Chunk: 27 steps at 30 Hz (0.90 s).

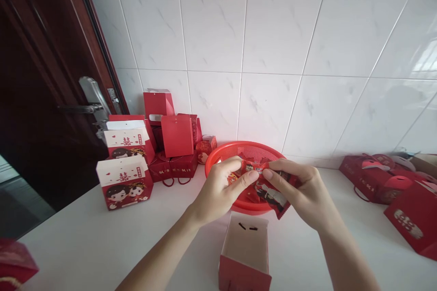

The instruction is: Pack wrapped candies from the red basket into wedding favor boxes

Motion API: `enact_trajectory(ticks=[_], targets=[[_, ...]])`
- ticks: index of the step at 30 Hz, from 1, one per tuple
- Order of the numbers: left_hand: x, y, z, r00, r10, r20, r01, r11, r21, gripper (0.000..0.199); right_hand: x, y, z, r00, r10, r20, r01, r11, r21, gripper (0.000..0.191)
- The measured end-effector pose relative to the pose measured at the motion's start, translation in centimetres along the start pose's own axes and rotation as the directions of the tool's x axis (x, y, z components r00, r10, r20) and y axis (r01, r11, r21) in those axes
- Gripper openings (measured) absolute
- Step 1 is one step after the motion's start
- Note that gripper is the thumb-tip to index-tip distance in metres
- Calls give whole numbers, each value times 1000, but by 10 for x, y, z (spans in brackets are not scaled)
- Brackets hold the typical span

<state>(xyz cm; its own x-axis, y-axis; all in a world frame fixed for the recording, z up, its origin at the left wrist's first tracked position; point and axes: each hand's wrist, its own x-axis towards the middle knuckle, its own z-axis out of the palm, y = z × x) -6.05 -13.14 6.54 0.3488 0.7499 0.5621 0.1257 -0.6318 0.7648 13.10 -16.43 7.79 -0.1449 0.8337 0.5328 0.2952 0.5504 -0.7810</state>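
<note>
In the head view, the left hand (220, 186) and right hand (305, 188) pinched a red wrapped packet (254, 167) between thumbs and fingers, just below the frame's centre, where it overlapped a red plastic mesh basket (259, 151). An open-topped gift box (245, 248) stood at bottom centre; a cartoon-couple gift box (127, 193) stood at centre left.

Basket (262, 152) behind box (244, 268), cartons (176, 136) left (beside door (51, 54)), packages (414, 218) right.

Left grip (220, 188) and right grip (306, 189) pinch red wrapping (273, 196).
</note>
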Motion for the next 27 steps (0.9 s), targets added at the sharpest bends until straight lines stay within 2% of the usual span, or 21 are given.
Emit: enact_trajectory(ticks=[6, 13, 15, 17, 21, 24, 27], targets=[[0, 0, 0, 998, 69, 10, -70, 997, 40, 45, 0, -2, -1, 1000, 20, 13, -19, 999, -25, 30], [-2, 2, -3, 996, -31, 79, 35, 998, -52, 24, 0, -4, -2, 999, 40, 19, -39, 998, -45, 32], [-3, 0, -4, 997, -35, 68, 39, 998, -57, 24, 0, -3, -2, 999, 41, 11, -41, 998, -56, 33], [-4, -2, -4, 999, -17, 37, 18, 999, -45, 34, 0, -2, -2, 999, 42, 7, -41, 997, -63, 32], [-6, -5, -4, 998, 61, -23, -60, 998, 18, 48, 0, -1, -2, 999, 48, 6, -48, 997, -67, 34], [-5, -3, -2, 982, 184, -45, -179, 979, 98, 40, 0, -2, -2, 999, 44, -4, -45, 996, -73, 35], [-4, 1, 0, 947, 319, -32, -311, 939, 144, 27, 0, -2, -2, 999, 50, 0, -50, 997, -63, 33]])
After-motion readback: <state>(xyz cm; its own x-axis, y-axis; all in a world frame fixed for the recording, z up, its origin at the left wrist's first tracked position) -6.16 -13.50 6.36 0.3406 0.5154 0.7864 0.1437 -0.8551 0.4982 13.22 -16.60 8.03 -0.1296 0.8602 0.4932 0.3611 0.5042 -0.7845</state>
